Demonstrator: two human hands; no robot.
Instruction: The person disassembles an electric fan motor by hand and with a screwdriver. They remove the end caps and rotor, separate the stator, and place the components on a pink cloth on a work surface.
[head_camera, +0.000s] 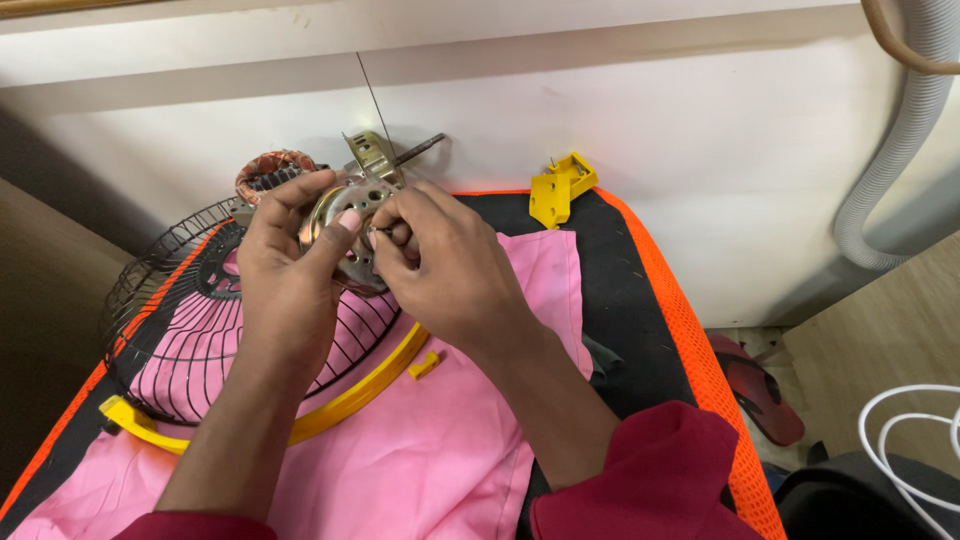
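My left hand (285, 270) grips a round silver fan motor housing (352, 262) from the left, thumb across its face. My right hand (445, 265) is closed on the housing's centre from the right, fingertips pinching a small part there. A metal bracket (368, 152) and a shaft (420, 150) stick up behind the housing. A copper-wound stator (268, 170) lies just behind my left hand. Both hands hover over a black wire fan guard (190, 340) with a yellow rim (350, 395) on a pink cloth (430, 450).
A yellow plastic bracket (560, 185) lies at the back of the black and orange cushion (690, 350). A small yellow clip (424, 366) rests on the cloth. A grey corrugated hose (900, 140) hangs at right, with a red sandal (760, 385) and white cable (905, 440) on the floor.
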